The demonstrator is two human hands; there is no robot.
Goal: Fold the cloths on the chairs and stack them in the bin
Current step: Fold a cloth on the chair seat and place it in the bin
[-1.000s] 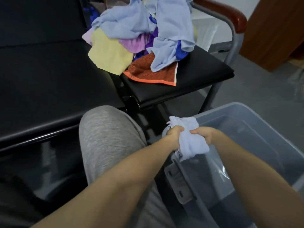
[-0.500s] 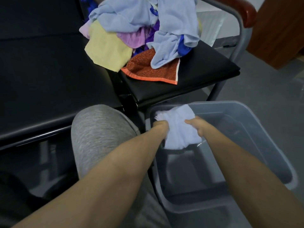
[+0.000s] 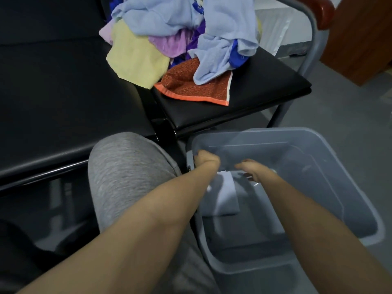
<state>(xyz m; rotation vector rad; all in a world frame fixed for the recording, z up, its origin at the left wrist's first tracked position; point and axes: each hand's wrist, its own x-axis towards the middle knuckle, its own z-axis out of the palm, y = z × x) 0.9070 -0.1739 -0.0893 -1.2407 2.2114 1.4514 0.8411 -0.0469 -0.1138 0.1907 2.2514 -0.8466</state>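
A folded light blue cloth (image 3: 222, 194) hangs low inside the translucent grey bin (image 3: 318, 143) on the floor. My left hand (image 3: 206, 160) and my right hand (image 3: 252, 169) are both down in the bin at the cloth's far edge, fingers curled over it and gripping it. On the black chair seat (image 3: 265, 81) behind the bin lies a loose pile of cloths: light blue ones (image 3: 224, 32), a yellow one (image 3: 135, 58), a pink one (image 3: 169, 43) and an orange-brown one (image 3: 191, 85).
A second black seat (image 3: 53, 92) stands to the left of the pile. My knee in grey fabric (image 3: 127, 166) is beside the bin's left wall. The chair's red armrest (image 3: 322, 9) and a brown wooden cabinet (image 3: 360, 39) are at the top right.
Both hands have carried the folded blue cloth from above the bin's near rim down into the bin. The view has shifted, so the bin now sits more centred.
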